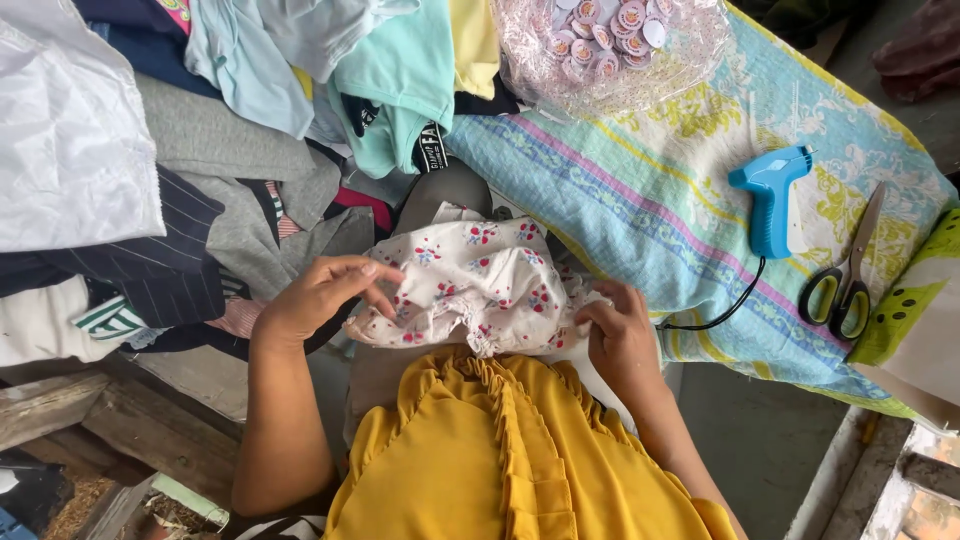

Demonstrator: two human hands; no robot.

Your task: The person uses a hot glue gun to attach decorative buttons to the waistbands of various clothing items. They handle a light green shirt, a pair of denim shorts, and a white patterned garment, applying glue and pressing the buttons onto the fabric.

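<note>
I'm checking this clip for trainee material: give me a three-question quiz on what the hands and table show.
1. True or false: both hands grip the white floral garment.
2. Which tool lies nearest the scissors? A) blue tagging gun B) hammer C) iron
3. Fill in: the clear bag at the top holds round ____.

Key
1. True: the left hand and right hand each pinch an edge of it.
2. A
3. Tags, small round discs; their print is too small to tell.
</note>
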